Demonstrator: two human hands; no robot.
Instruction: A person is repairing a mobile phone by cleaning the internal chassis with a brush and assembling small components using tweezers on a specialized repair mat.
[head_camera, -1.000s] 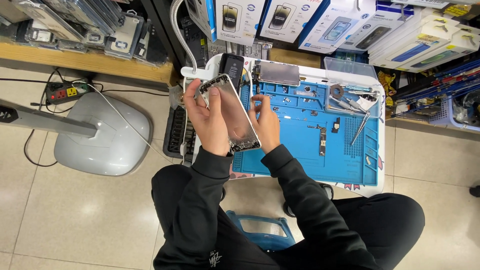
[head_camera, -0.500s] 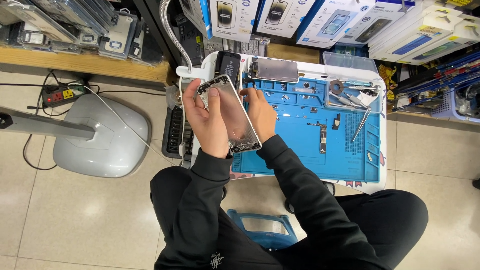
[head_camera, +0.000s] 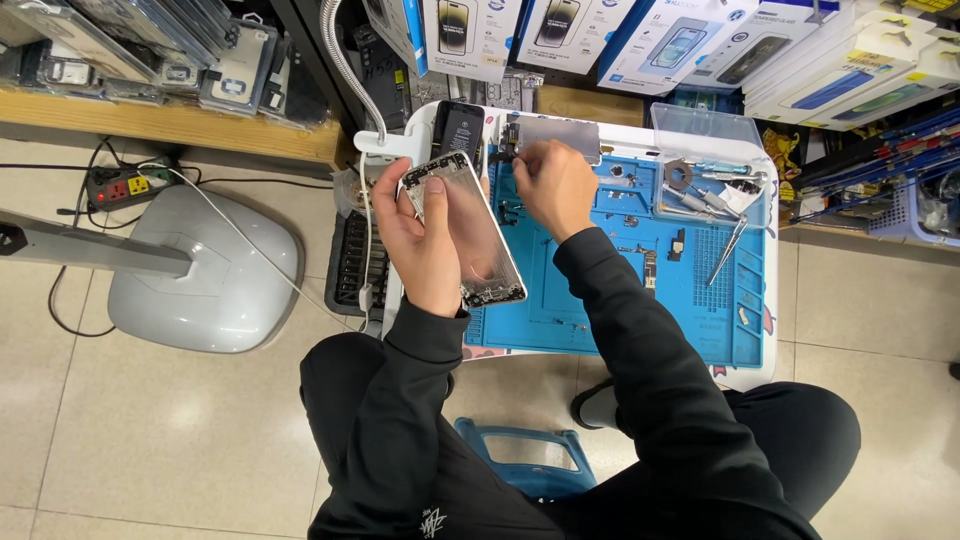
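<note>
The left hand (head_camera: 425, 240) has its grip closed around an opened phone housing (head_camera: 465, 230), fingers wrapped along its left edge, holding it tilted above the left edge of the blue work mat (head_camera: 620, 300) at the frame's centre. The right hand (head_camera: 555, 185) reaches to the upper centre, fingertips pressed together at the mat's top edge on something too small to identify. Both forearms, in black sleeves, extend upward from the lap. The mat lies on a small white table (head_camera: 765, 370); tweezers (head_camera: 728, 250) rest right.

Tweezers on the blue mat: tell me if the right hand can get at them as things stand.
Probably yes. The tweezers lie uncovered on the blue mat, beside the right hand, with only small parts between; the left hand holds the phone housing.
</note>
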